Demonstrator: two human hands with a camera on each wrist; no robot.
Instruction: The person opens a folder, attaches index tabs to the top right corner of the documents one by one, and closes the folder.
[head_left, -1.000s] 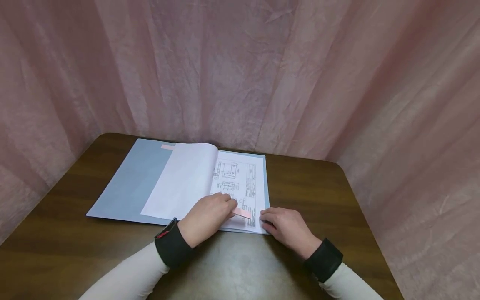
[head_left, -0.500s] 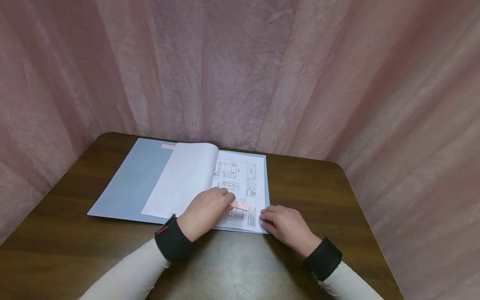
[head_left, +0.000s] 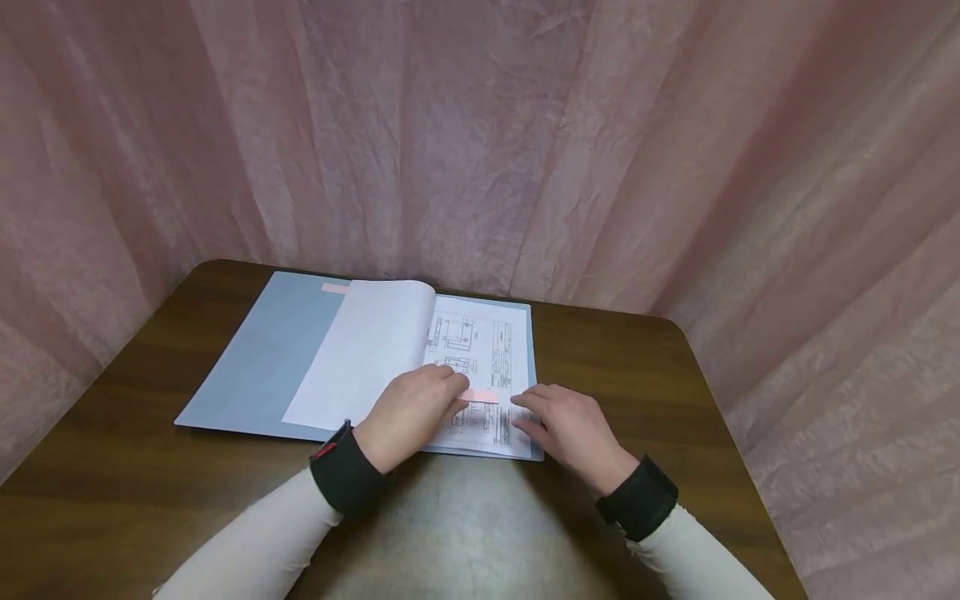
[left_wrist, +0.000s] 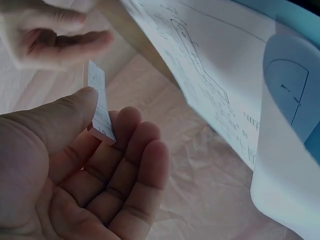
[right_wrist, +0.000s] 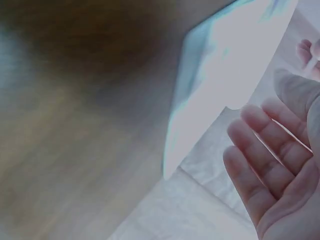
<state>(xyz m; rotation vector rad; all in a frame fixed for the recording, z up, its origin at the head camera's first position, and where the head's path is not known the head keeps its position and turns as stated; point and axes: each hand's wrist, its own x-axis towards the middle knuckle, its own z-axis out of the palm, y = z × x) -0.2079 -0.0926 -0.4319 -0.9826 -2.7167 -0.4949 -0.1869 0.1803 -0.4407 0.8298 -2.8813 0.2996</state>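
Note:
A small pink sticky-note pad [head_left: 482, 397] is pinched between the thumb and fingers of my left hand [head_left: 412, 408], above a page with a printed line drawing [head_left: 501, 333]. In the left wrist view the sticky-note pad [left_wrist: 104, 100] has a printed backing on its underside. My right hand [head_left: 573, 425] hovers by the page's right edge, close to the pad's free end but apart from it. Its fingers [right_wrist: 262, 150] are relaxed and hold nothing in the right wrist view. The page lies in an open light-blue folder [head_left: 258, 358].
A blank white sheet [head_left: 367, 350] is turned over to the left inside the folder. At its top left edge a pink sticky tab [head_left: 334, 288] sticks out. The folder lies on a dark wooden table [head_left: 622, 367], with pink curtains [head_left: 465, 142] behind.
My left hand has moved slightly away from me along the page with the sticky-note pad. My right hand has lifted off the page's lower right corner and come nearer the pad.

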